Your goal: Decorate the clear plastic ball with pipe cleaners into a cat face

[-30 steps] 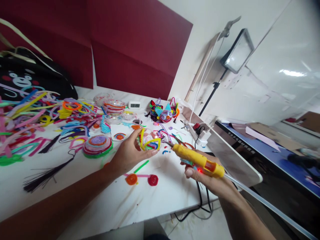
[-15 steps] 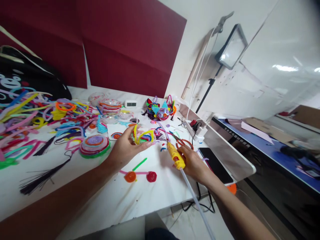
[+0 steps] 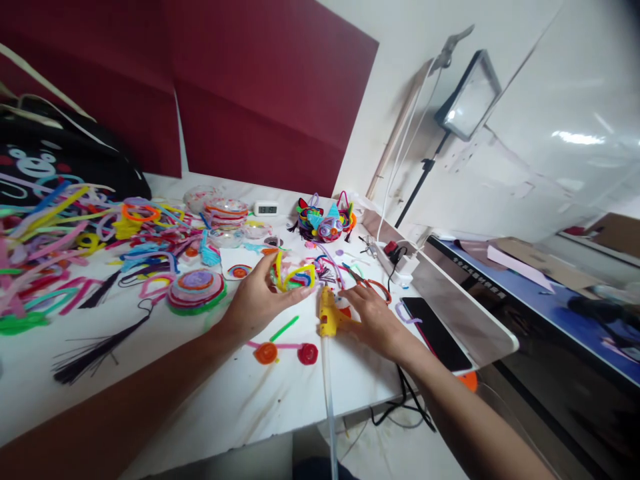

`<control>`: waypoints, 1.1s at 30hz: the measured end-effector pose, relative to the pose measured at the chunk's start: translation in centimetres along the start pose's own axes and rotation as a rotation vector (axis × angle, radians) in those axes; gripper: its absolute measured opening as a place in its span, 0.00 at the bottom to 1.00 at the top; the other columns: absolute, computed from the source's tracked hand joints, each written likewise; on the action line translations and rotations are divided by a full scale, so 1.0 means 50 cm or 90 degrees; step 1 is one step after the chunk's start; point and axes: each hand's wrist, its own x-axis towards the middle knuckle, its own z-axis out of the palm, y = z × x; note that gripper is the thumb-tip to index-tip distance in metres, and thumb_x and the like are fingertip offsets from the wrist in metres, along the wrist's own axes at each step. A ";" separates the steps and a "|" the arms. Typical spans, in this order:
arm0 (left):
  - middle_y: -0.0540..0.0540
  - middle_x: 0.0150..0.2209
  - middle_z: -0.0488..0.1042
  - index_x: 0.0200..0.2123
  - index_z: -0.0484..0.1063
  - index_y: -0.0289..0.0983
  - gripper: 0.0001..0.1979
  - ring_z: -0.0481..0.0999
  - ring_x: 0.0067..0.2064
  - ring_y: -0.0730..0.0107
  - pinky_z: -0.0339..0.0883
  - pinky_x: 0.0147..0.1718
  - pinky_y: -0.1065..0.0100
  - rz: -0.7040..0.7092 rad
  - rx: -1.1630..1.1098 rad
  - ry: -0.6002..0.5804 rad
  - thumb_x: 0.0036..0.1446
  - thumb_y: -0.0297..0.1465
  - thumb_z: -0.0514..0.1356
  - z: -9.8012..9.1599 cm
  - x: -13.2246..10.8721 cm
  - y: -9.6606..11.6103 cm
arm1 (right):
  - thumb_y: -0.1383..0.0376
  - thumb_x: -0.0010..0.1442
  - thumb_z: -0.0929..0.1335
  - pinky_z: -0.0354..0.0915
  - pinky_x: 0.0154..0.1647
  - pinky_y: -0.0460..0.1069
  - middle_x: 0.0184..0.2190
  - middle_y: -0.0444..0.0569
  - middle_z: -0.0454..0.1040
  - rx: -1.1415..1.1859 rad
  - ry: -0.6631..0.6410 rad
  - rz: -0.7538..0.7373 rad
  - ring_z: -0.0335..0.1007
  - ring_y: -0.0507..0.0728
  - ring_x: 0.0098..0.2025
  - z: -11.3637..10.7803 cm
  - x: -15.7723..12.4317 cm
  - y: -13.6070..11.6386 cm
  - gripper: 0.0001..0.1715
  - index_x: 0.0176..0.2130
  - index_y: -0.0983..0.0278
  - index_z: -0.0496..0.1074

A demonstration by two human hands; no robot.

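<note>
In my left hand (image 3: 260,300), fingers and thumb close around a clear rounded craft piece (image 3: 295,272) trimmed with yellow, red, blue and green pipe cleaners. A yellow glue gun (image 3: 327,313) lies on the table just right of it, nozzle pointing away, a long clear glue stick (image 3: 327,393) trailing from its back over the table edge. Beside the gun's handle is my right hand (image 3: 373,320), its fingers and thumb apart and the red trigger showing between them; the palm partly hides the handle. Orange-handled scissors (image 3: 375,288) lie beyond that hand.
Coiled orange (image 3: 266,353) and red (image 3: 308,353) pipe-cleaner discs lie in front. Loose pipe cleaners (image 3: 60,233) pile up at left, near a layered coiled disc (image 3: 197,291) and black tassel (image 3: 100,353). A phone (image 3: 437,333) and power strip (image 3: 400,260) are at right.
The glue gun has moved left and turned to point straight away, now lying on the table. My right hand's grip has loosened. My left hand still holds the craft piece.
</note>
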 end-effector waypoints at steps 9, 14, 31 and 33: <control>0.43 0.45 0.77 0.54 0.68 0.40 0.38 0.80 0.41 0.59 0.74 0.38 0.62 0.033 0.114 0.016 0.38 0.40 0.72 0.001 -0.010 -0.002 | 0.58 0.52 0.74 0.66 0.49 0.54 0.46 0.50 0.75 0.504 0.183 0.000 0.72 0.58 0.48 -0.021 0.049 -0.096 0.25 0.48 0.60 0.69; 0.44 0.46 0.77 0.54 0.67 0.41 0.37 0.79 0.43 0.58 0.74 0.38 0.64 0.047 0.139 0.020 0.37 0.39 0.72 0.000 -0.010 -0.004 | 0.59 0.45 0.78 0.66 0.41 0.51 0.35 0.45 0.74 0.659 0.156 0.031 0.71 0.55 0.39 -0.011 0.079 -0.111 0.26 0.41 0.62 0.68; 0.42 0.48 0.76 0.57 0.66 0.39 0.40 0.78 0.42 0.58 0.73 0.38 0.63 0.061 0.149 0.012 0.38 0.38 0.71 0.001 -0.015 -0.001 | 0.71 0.39 0.77 0.67 0.27 0.47 0.20 0.33 0.71 0.887 0.097 0.079 0.69 0.50 0.21 -0.006 0.093 -0.119 0.29 0.36 0.60 0.62; 0.42 0.49 0.76 0.57 0.65 0.39 0.40 0.78 0.42 0.58 0.73 0.38 0.63 0.055 0.139 0.009 0.38 0.38 0.71 0.001 -0.015 0.000 | 0.71 0.38 0.77 0.67 0.27 0.47 0.20 0.33 0.71 0.902 0.095 0.087 0.69 0.50 0.21 -0.005 0.095 -0.121 0.29 0.37 0.60 0.62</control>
